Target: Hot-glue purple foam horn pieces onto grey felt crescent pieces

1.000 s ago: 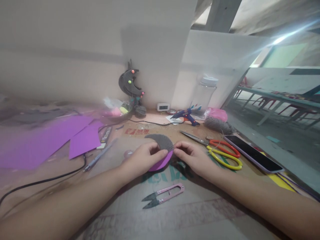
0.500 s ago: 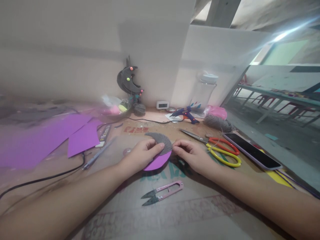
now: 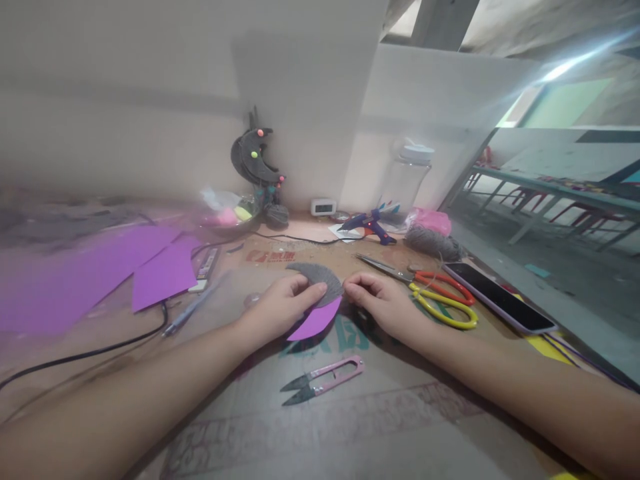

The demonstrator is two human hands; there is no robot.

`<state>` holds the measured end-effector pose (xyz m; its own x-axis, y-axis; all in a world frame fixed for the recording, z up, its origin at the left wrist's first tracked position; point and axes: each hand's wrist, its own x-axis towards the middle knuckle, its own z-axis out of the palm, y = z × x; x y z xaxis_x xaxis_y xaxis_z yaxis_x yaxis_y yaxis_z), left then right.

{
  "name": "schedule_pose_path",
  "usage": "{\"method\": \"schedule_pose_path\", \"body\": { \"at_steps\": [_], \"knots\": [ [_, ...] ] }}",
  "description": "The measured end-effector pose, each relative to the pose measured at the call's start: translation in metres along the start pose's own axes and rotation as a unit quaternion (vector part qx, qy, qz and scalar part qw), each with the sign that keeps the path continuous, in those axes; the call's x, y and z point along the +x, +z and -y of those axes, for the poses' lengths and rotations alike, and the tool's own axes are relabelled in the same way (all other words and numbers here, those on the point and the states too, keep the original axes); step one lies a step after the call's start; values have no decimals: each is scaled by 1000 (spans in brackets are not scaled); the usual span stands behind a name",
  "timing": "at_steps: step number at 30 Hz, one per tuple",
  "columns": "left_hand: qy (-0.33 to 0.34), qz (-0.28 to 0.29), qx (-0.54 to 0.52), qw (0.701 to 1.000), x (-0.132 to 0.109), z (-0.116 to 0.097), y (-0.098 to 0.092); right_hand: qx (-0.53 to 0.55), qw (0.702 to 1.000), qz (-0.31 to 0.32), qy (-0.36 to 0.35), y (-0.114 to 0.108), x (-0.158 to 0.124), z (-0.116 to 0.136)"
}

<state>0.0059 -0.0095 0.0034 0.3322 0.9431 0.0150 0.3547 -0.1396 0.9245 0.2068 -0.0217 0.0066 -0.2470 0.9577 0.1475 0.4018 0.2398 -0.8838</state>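
My left hand (image 3: 283, 303) grips a purple card crescent (image 3: 317, 320), thumb on top and fingers beneath. Grey yarn covers its upper part in close rows (image 3: 320, 280); the lower tip is bare purple. At the crescent's right edge, my right hand (image 3: 375, 300) is closed in a pinch on the grey yarn, though the strand at the fingertips is barely visible. Pink-handled thread snips (image 3: 345, 373) lie below both hands. Right of my right hand rest scissors (image 3: 443, 317) with red and yellow handles. A loose strand runs near them from the grey yarn ball (image 3: 434, 245).
Purple card sheets (image 3: 165, 280) and a pen (image 3: 193, 307) lie left, near a black cable (image 3: 100, 350). A hot glue gun (image 3: 370, 225), small clock (image 3: 323, 207) and clear bottle (image 3: 407, 177) stand behind. A grey crescent ornament (image 3: 253, 157) is at the wall; a phone (image 3: 500, 298) lies right.
The view has shifted slightly, so everything sits a little higher and further left. Less bare purple shows, and the crescent looks slightly turned in my left hand. Both hands keep nearly the same hold.
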Motion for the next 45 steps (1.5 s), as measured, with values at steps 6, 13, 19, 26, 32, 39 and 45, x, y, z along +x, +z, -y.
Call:
{"method": "schedule_pose_path", "body": {
  "at_steps": [6,13,19,26,32,39,45],
  "knots": [
    [6,-3,-23,1000,1,0,0,85,995,-40,-17,-4,5,-6],
    [9,-46,-28,999,5,5,-1,83,986,-132,-52,-14,12,-12],
    [12,-58,-28,998,5,5,-1,-53,991,-84,-92,-9,-5,-4],
    [30,-64,0,997,6,1,-2,-135,978,-9,-157,-4,-15,5],
    [29,-58,-12,998,5,3,-2,-152,972,3,-178,-4,-13,2],
    [35,-52,-25,998,4,1,-1,-177,967,40,-179,-6,-14,6],
    [39,-61,-20,997,4,2,-1,-180,972,46,-148,-4,-12,9]
  ]
}}
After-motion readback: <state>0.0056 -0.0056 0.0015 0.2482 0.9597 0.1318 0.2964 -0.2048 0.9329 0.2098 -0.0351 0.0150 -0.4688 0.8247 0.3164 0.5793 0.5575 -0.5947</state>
